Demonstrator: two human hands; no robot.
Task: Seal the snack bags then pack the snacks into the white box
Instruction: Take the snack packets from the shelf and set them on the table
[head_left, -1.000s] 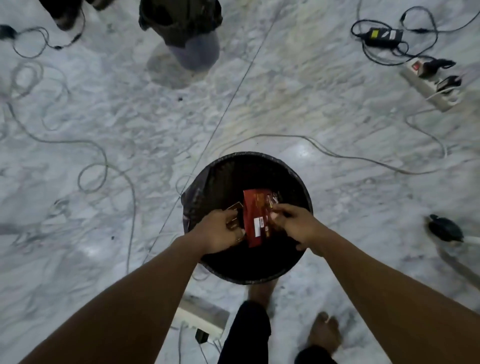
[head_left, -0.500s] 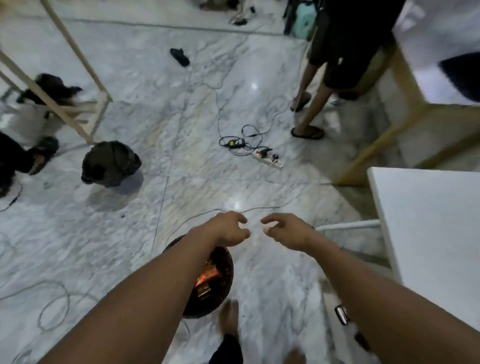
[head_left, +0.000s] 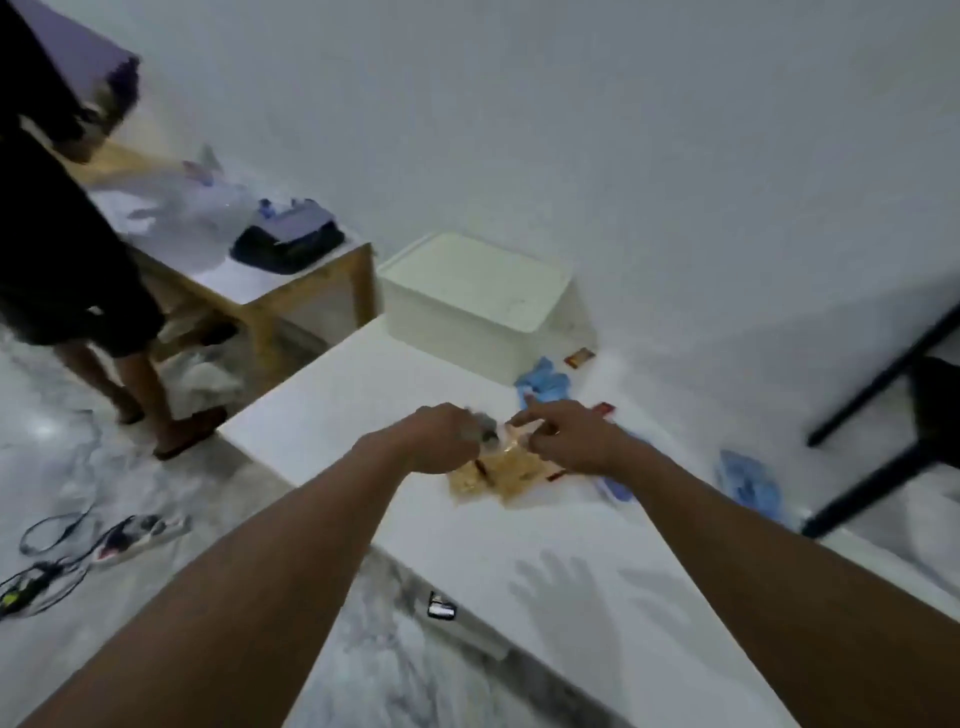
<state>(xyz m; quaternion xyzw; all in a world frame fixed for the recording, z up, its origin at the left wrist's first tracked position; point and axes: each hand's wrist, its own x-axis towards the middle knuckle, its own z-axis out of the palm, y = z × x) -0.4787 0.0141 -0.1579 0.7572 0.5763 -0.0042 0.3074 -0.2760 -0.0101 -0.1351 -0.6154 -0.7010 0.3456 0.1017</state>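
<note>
While both hands reach out over the table, the snack bags (head_left: 498, 475) lie just beneath them: light, crinkly, slippery, best pinched along the open top edge. Left hand (head_left: 441, 439) is curled, right hand (head_left: 569, 441) loosely spread; blur hides any grip. White box (head_left: 475, 301) sits beyond.

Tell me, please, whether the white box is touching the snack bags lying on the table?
Apart. The head view shows the white box near the table's far end, with bare tabletop between it and the snack bags lying under the hands.
</note>
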